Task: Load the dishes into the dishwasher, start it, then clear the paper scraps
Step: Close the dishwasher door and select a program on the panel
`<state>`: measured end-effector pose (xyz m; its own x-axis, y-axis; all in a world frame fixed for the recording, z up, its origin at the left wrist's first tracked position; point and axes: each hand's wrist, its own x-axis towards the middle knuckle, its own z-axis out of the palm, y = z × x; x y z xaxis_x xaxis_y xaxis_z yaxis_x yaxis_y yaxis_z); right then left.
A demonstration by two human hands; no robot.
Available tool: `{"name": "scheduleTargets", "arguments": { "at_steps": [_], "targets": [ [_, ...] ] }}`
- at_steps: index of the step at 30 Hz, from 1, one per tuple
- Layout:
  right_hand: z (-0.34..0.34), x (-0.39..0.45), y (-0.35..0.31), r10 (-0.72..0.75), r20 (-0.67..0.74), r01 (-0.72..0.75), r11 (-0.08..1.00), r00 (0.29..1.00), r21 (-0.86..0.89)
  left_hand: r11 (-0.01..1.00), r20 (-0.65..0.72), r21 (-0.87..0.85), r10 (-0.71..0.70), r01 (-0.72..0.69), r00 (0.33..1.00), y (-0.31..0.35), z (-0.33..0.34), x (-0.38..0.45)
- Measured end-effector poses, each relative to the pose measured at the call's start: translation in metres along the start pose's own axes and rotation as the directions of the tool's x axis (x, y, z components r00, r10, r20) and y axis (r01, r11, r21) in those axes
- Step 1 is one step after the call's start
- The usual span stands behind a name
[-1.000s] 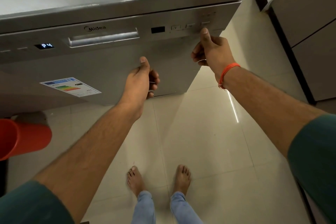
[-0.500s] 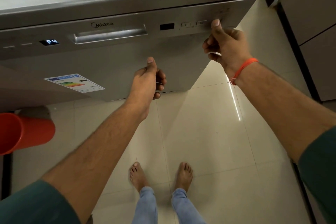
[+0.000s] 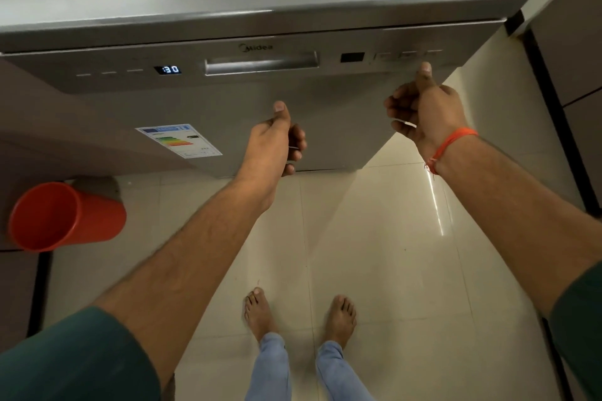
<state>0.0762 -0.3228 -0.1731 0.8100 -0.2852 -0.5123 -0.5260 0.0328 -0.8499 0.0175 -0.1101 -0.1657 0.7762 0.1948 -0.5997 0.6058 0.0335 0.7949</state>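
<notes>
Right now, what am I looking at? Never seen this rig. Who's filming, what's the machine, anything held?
There is no robot: a person wears one wide-angle camera on the head, looking forward and down, so you see their own arms and bare feet on a pale tiled floor. The machine is a silver-grey dishwasher with its door closed; its small lit display reads 30. The right hand, with an orange thread at the wrist, has its thumb up at the button panel, fingers curled. The left hand hangs in front of the door, fingers curled, holding nothing visible. An orange plastic bucket sits on the floor at left.
</notes>
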Motion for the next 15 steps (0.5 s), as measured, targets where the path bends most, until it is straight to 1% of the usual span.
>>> {"name": "scheduleTargets", "arguments": {
  "at_steps": [4, 8, 11, 15],
  "targets": [
    [0.013, -0.011, 0.01, 0.022, 0.029, -0.02, 0.998, 0.999, -0.065, 1.0, 0.001, -0.004, 0.002, -0.002, 1.0, -0.005, -0.012, -0.006],
    [0.029, -0.026, 0.015, 0.009, 0.071, -0.001, 0.993, 0.997, -0.116, 1.0, 0.003, 0.017, 0.006, -0.006, 1.0, -0.013, -0.03, -0.014],
    [0.04, -0.043, 0.012, -0.048, 0.094, 0.063, 0.984, 0.994, -0.165, 0.998, -0.014, 0.045, 0.034, -0.034, 0.999, -0.013, -0.044, -0.02],
    [0.054, -0.065, 0.0, -0.155, 0.131, 0.183, 0.954, 0.979, -0.236, 0.991, -0.016, 0.078, 0.114, -0.112, 0.993, -0.006, -0.061, -0.026]
  ]
}}
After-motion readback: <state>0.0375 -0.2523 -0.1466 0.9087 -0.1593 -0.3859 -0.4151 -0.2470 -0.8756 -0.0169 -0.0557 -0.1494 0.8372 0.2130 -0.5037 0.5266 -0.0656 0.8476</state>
